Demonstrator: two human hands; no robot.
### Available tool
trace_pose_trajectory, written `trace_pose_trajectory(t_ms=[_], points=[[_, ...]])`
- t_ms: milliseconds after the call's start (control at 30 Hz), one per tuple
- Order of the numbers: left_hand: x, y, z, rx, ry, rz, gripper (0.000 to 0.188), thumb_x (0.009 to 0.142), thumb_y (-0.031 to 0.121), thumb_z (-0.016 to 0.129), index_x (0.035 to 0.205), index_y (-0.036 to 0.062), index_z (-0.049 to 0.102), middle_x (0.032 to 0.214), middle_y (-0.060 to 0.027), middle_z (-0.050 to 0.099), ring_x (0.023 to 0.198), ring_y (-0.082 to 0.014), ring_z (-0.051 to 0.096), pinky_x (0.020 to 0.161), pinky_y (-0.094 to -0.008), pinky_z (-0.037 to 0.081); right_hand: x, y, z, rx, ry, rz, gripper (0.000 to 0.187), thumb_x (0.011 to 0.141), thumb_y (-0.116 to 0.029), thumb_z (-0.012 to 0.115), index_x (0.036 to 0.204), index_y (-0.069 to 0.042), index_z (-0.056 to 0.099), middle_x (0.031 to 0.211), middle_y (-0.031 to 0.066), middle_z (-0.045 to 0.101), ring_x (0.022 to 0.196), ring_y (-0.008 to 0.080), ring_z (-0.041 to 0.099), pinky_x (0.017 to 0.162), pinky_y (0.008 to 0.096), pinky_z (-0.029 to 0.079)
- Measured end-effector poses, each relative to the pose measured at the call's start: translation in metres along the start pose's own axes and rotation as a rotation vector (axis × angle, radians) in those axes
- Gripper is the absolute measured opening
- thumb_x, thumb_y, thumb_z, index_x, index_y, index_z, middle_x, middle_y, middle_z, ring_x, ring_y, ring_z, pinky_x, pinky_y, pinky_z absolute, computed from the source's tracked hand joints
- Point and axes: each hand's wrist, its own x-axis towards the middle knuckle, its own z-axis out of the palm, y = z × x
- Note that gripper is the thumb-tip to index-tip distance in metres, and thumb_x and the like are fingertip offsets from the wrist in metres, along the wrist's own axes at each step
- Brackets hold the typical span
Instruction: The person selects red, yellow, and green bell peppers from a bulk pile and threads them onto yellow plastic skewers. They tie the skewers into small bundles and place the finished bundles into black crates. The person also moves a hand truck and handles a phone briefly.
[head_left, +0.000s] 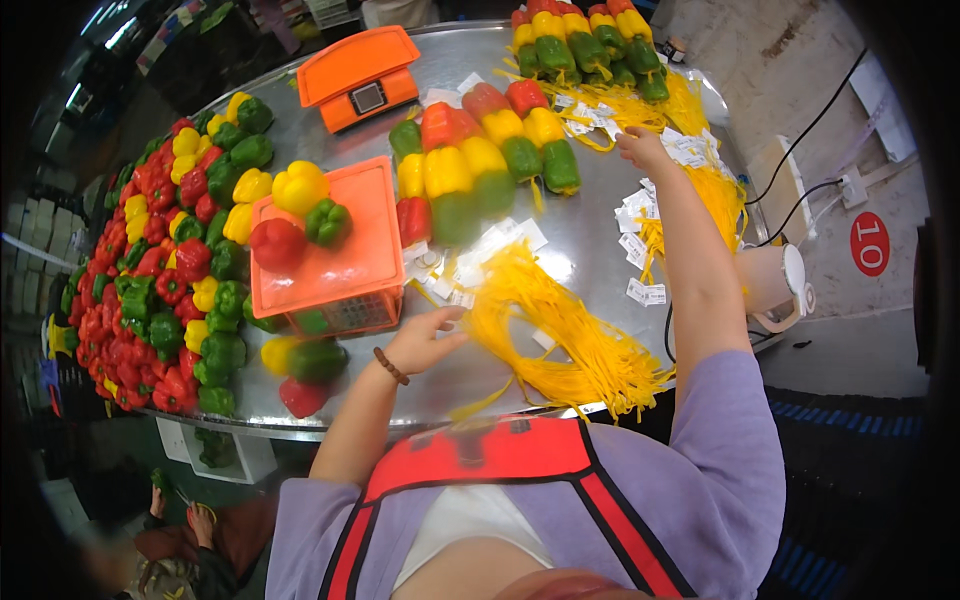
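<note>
The shiny metal table (590, 245) is the biggest thing, and it sits under both hands. The big heap of loose peppers (165, 270) is far off to the left of the left hand (428, 340), so a lot looks left to do. Just right of that hand is a messy pile of yellow net strips (570, 350), and more yellow strips (715, 200) lie beside the right arm. Ahead of the left hand are rows of red, yellow and green peppers (470, 170), and another stack (565, 45) is past the right hand (643, 150); these sets look done, I think. An orange basket (375, 220), with a few peppers on top, is left of and ahead of the left hand, and an orange scale (360, 75) is farther ahead. The left hand is half open, with a gap by the thumb, and I see nothing in it. The right hand's fingers are bent a little near some white tags (590, 118), but I can't tell if they pinch anything. The right arm hides some strips, and the nearest rows look blurry.
</note>
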Motion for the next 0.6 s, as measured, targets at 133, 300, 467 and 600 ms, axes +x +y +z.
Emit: trace_pose_trajectory(t_ms=[133, 300, 467, 600], points=[[-0.009, -0.009, 0.006, 0.001, -0.003, -0.007, 0.051, 0.087, 0.024, 0.066, 0.129, 0.0001, 0.051, 0.124, -0.0146, 0.059, 0.104, -0.0218, 0.06, 0.089, -0.0341, 0.048, -0.043, 0.036, 0.039, -0.059, -0.104, -0.143, 0.049, 0.083, -0.03, 0.069, 0.125, -0.006, 0.057, 0.105, 0.0077, 0.066, 0.083, 0.0142, 0.063, 0.07, 0.0305, 0.049], [-0.025, -0.03, 0.009, 0.01, -0.011, -0.077, 0.052, 0.087, 0.026, 0.067, 0.128, -0.0008, 0.051, 0.124, -0.0142, 0.059, 0.103, -0.0216, 0.06, 0.089, -0.0336, 0.048, -0.133, 0.103, 0.116, -0.185, -0.264, -0.229, 0.051, 0.082, -0.031, 0.068, 0.122, -0.002, 0.058, 0.101, 0.0142, 0.068, 0.088, 0.0241, 0.065, 0.08, 0.0336, 0.05], [-0.034, -0.04, 0.006, 0.022, -0.041, -0.082, 0.052, 0.087, 0.025, 0.067, 0.128, -0.0017, 0.051, 0.124, -0.0134, 0.059, 0.103, -0.0209, 0.06, 0.088, -0.033, 0.048, -0.191, 0.101, 0.135, -0.225, -0.266, -0.237, 0.05, 0.082, -0.033, 0.067, 0.121, -0.003, 0.059, 0.108, 0.0159, 0.067, 0.095, 0.0279, 0.065, 0.083, 0.0352, 0.05], [-0.035, -0.044, 0.008, 0.007, -0.103, -0.038, 0.051, 0.087, 0.024, 0.066, 0.128, -0.0013, 0.051, 0.123, -0.0131, 0.059, 0.103, -0.0208, 0.06, 0.088, -0.0324, 0.049, -0.219, 0.089, 0.108, -0.216, -0.08, -0.278, 0.049, 0.083, -0.032, 0.066, 0.121, -0.004, 0.059, 0.109, 0.0157, 0.066, 0.097, 0.0273, 0.065, 0.083, 0.0355, 0.051]])
